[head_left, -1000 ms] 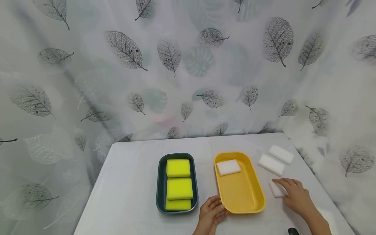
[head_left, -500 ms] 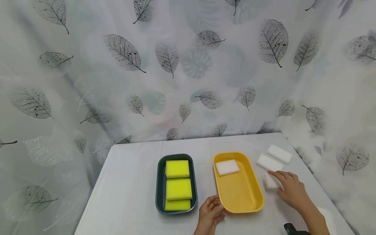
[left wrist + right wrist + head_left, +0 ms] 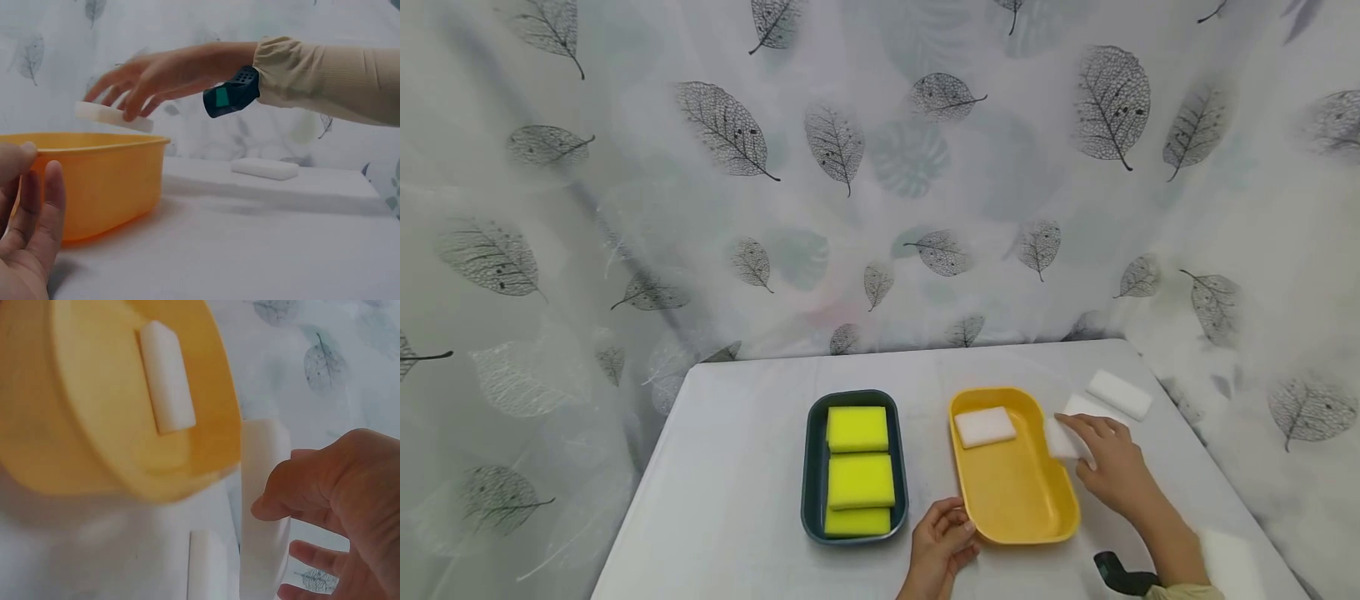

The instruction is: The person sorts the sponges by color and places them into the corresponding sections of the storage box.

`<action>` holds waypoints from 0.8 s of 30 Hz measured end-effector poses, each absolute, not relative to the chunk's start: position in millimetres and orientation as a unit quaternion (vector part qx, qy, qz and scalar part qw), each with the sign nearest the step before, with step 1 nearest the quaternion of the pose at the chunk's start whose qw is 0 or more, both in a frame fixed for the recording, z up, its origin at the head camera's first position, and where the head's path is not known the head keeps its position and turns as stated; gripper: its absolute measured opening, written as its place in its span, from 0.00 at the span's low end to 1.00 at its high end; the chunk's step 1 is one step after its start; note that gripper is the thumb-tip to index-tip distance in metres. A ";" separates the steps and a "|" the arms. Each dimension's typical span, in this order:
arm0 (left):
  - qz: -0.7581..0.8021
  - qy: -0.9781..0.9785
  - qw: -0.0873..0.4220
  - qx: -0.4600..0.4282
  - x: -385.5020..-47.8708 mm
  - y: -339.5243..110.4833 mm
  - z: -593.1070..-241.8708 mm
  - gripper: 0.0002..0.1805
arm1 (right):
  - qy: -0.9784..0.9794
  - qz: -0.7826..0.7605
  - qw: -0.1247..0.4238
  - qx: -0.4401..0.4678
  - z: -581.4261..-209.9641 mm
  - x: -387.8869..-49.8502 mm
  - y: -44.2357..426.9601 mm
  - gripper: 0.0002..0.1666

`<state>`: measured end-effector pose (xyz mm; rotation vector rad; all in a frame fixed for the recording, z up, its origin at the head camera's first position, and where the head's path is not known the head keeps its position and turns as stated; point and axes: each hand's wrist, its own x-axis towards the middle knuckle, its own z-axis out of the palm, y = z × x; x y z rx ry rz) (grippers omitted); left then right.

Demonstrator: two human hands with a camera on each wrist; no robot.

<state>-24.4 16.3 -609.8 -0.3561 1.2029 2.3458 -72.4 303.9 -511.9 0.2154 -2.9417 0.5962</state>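
In the head view, my left hand holds the near left corner of a yellow tray. The left wrist view shows its digits at the tray's rim. My right hand pinches a white sponge between thumb and fingers, above the tray's right rim. Seen from the right wrist, the thumb presses on the held sponge's broad face and the fingers are partly hidden behind it. One white sponge lies inside the tray at its far end.
Two white sponges, a farther sponge and a partly hidden sponge, lie right of the tray. To its left stands a dark green tray with yellow-green sponges. A leaf-patterned curtain hangs behind the white table.
My right hand has taken hold of the nearest white sponge and lifted it from the table, moving left to the yellow tray's rim. The left hand stays at the tray's corner.
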 end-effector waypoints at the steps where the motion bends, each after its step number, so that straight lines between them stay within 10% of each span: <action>1: 0.858 0.437 0.238 -0.131 -24.3 17.1 -610.3 0.23 | -0.974 0.201 0.069 0.075 -511.1 -72.1 301.3 0.39; 24: 0.823 0.523 0.171 -0.139 -24.5 32.6 -576.3 0.31 | -0.951 0.274 0.061 0.132 -518.7 -78.6 245.6 0.38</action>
